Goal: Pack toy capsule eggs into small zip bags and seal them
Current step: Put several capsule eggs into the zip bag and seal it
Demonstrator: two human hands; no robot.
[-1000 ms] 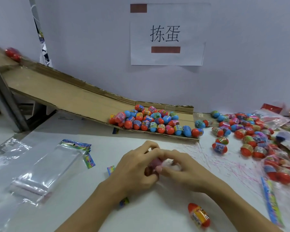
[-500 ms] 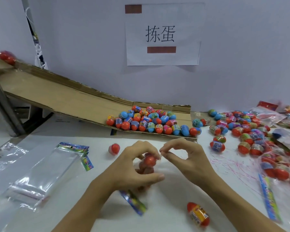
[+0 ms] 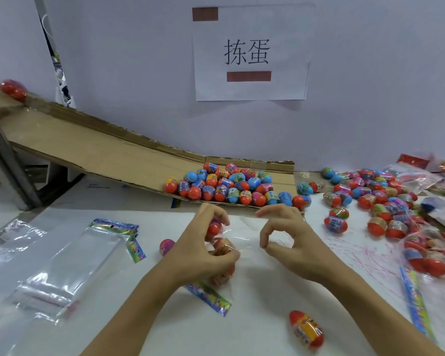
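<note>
White table (image 3: 254, 317) | eggs (image 3: 220, 246) in bag (image 3: 242, 240) being gripped by left hand (image 3: 203, 253) | bag's far edge being pinched by right hand (image 3: 285, 240)

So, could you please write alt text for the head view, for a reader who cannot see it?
The left hand grips a clear bag holding eggs, while the right hand pinches the bag's open end. Behind them, loose eggs pile at the foot of a cardboard ramp; empty bags lie to the left.
</note>
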